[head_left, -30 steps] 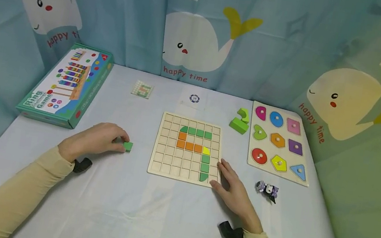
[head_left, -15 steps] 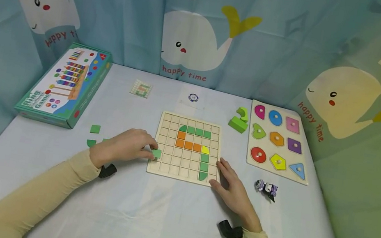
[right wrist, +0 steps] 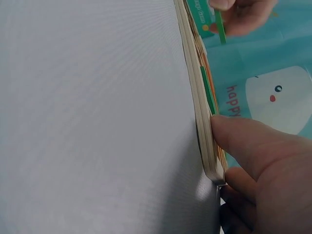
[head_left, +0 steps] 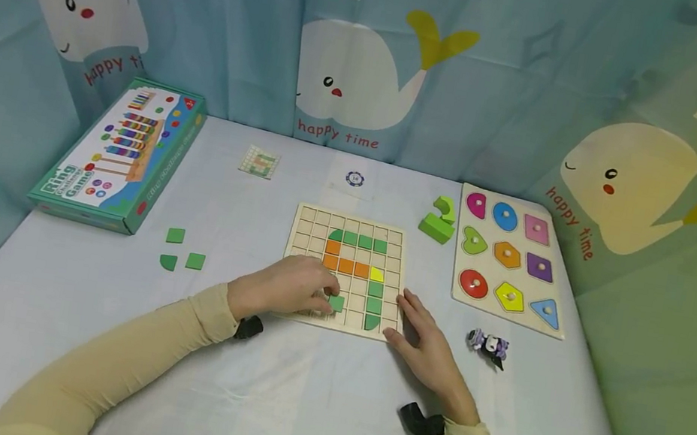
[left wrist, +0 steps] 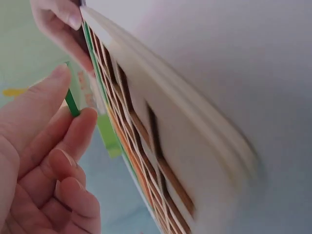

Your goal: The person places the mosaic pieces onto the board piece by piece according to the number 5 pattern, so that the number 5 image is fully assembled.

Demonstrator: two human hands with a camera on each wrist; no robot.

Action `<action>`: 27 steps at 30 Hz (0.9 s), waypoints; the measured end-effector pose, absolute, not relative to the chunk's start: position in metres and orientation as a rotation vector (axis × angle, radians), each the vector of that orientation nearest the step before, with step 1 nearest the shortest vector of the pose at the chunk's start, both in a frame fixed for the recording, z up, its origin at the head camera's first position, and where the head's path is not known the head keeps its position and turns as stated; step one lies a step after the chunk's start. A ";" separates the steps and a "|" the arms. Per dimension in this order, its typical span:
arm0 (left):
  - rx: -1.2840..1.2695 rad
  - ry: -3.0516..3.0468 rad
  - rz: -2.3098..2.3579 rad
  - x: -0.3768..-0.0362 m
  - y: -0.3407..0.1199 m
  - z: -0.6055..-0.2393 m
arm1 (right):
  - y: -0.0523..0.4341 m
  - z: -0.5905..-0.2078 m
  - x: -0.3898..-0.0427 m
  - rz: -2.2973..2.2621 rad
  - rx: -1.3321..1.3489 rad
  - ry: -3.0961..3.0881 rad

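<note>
A wooden grid board (head_left: pixel 308 230) lies mid-table with green, orange and yellow tiles set in it. My left hand (head_left: pixel 293 286) pinches a green square tile (head_left: pixel 336 303) over the board's lower rows; the left wrist view shows the thin green tile (left wrist: pixel 71 102) between thumb and fingers beside the board (left wrist: pixel 195 146). My right hand (head_left: pixel 427 344) rests with relaxed fingers against the board's lower right corner, and in the right wrist view its thumb (right wrist: pixel 253 141) presses the board's edge (right wrist: pixel 204 141). It holds nothing.
Three loose green tiles (head_left: pixel 182 252) lie left of the board. A green game box (head_left: pixel 119 154) sits at the far left, a shape puzzle (head_left: pixel 509 262) at the right, green blocks (head_left: pixel 438 220) behind the board, a small figure (head_left: pixel 489 345) near the right hand.
My left hand has carried the green tile rightward from the table left of the board to over the board's lower rows. The right hand has stayed put.
</note>
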State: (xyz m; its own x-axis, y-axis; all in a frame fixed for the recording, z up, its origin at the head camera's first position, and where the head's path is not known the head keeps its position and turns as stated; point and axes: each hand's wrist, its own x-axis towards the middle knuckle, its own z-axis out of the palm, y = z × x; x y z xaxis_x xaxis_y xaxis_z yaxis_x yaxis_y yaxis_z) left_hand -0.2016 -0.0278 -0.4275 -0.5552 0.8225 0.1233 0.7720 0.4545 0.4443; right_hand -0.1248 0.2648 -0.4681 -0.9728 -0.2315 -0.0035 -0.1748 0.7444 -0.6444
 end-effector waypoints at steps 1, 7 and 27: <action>1.427 2.581 0.697 -0.201 -0.023 -0.428 | 0.265 -0.468 -0.125 -1.041 -0.329 2.855; 1.453 2.581 0.646 -0.198 -0.003 -0.433 | 0.265 -0.470 -0.125 -1.039 -0.324 2.853; 1.477 2.653 0.442 -0.192 0.019 -0.432 | 0.265 -0.468 -0.124 -1.047 -0.353 2.863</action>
State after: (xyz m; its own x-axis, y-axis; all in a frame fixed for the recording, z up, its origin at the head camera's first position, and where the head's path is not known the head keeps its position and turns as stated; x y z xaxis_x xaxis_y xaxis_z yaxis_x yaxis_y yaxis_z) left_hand -0.1924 0.0192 -0.4316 -0.5346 0.8418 0.0753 0.8207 0.4958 0.2840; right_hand -0.1239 0.2649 -0.4679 -0.9709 -0.2391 0.0106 -0.1895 0.7410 -0.6442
